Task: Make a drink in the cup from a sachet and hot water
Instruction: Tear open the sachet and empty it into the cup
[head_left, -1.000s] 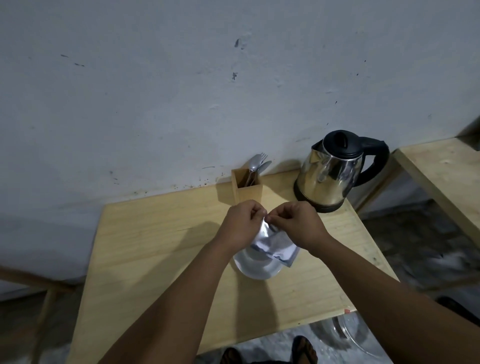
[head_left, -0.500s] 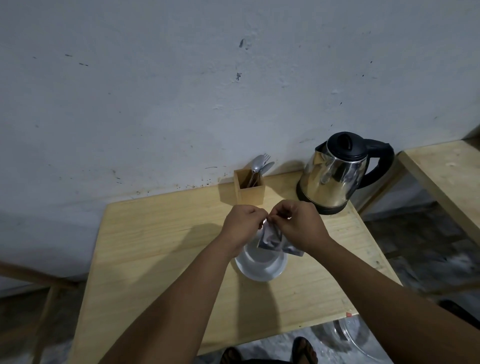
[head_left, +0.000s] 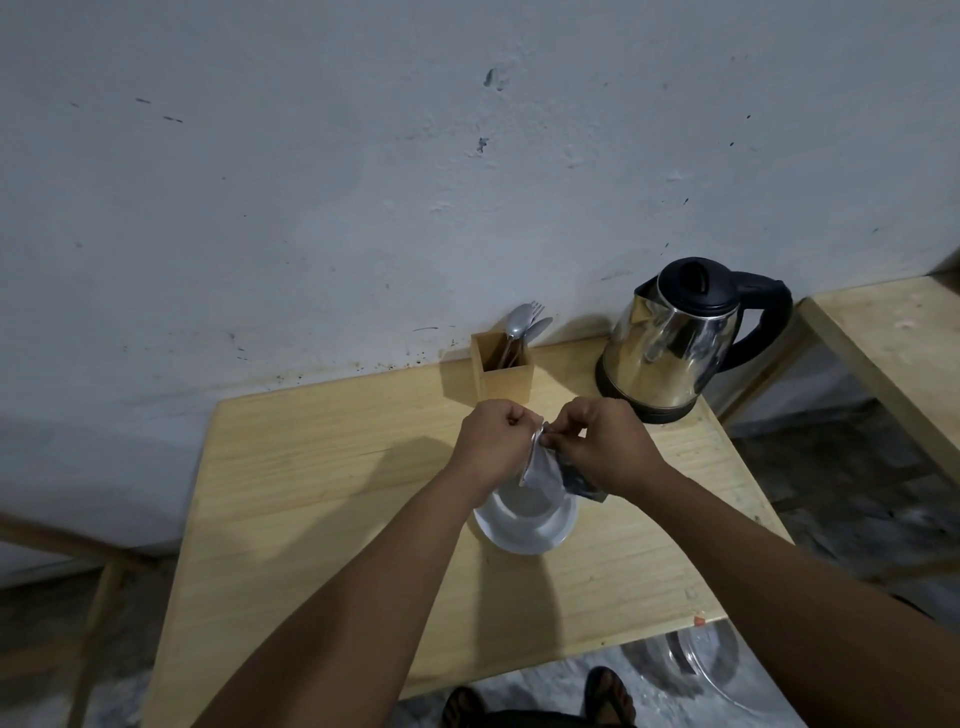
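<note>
Foil sachet (head_left: 545, 467): silvery packet pinched by its top edge between both hands, hanging straight down from the fingertips, so its contents settle low and away from the tear line.
Left hand (head_left: 493, 447): fingers curled shut into a fist, thumb and forefinger clamping the sachet's top left corner.
Right hand (head_left: 602, 447): fingers closed on the top edge just beside the left fingertips; the two grips nearly touch, which suits starting a tear in the gap between them.
Step in hand: opening the sachet, judging by the paired grip. Whether the foil has begun to tear cannot be told.
Cup (head_left: 524, 519): white, directly beneath the fingers and the hanging sachet, probably so any spill drops in. Only its rim and white base show; it looks empty.
Kettle (head_left: 675, 338): shiny steel with black lid and handle, beyond the right fingers near the wall, not yet needed.
Spoon holder (head_left: 501, 371): wooden box of cutlery just beyond the fingertips, within reach for stirring.
Table (head_left: 311, 493): pale wood, bearing everything.
</note>
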